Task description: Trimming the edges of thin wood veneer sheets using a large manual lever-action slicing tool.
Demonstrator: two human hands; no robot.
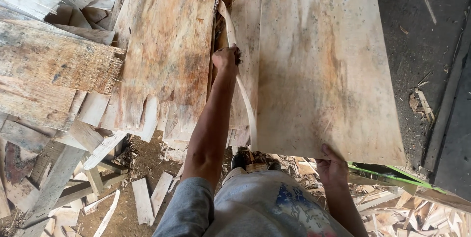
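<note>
While a curled veneer strip (244,100) is pinched in the closed fingers of the left hand (226,58), a veneer sheet (319,65) is gripped.
At five o'clock, the sheet's near edge is clasped by the right hand (331,167), fingers hidden beneath; the strip is held at the sheet's nine o'clock edge.

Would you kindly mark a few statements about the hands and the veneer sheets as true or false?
1. The left hand grips a thin curved wood strip. True.
2. The right hand holds a hammer. False: it grips the near edge of the large veneer sheet.
3. Wood scraps litter the ground below. True.
4. The large veneer sheet is painted blue. False: it is pale bare wood with rusty stains.
5. Both hands wear gloves. False: they are bare.
</note>
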